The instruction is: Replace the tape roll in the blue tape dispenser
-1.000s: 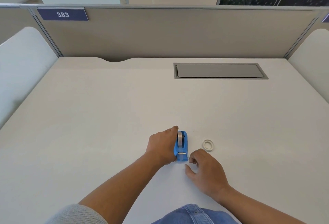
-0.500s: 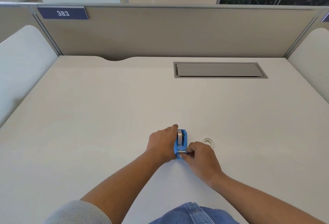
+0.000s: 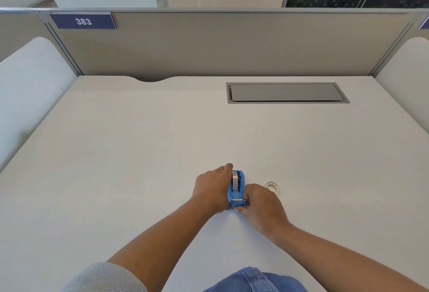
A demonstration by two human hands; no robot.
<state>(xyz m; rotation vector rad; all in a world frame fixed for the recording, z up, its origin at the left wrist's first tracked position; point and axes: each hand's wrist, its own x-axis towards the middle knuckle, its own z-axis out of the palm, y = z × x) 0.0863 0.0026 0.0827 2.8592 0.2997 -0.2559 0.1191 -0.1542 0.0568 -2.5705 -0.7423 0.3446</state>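
Bright, even daylight, soft faint shadows, no glare; sharp focus, with wide-angle bending at the edges.

Both hands (image 3: pixel 212 190) (image 3: pixel 262 205) curled, close together

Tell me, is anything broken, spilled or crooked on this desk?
Nothing stands out. The blue tape dispenser sits upright on the desk, with the left hand and right hand on either side of it. A small white ring lies flat beside them. No spills or damage show.
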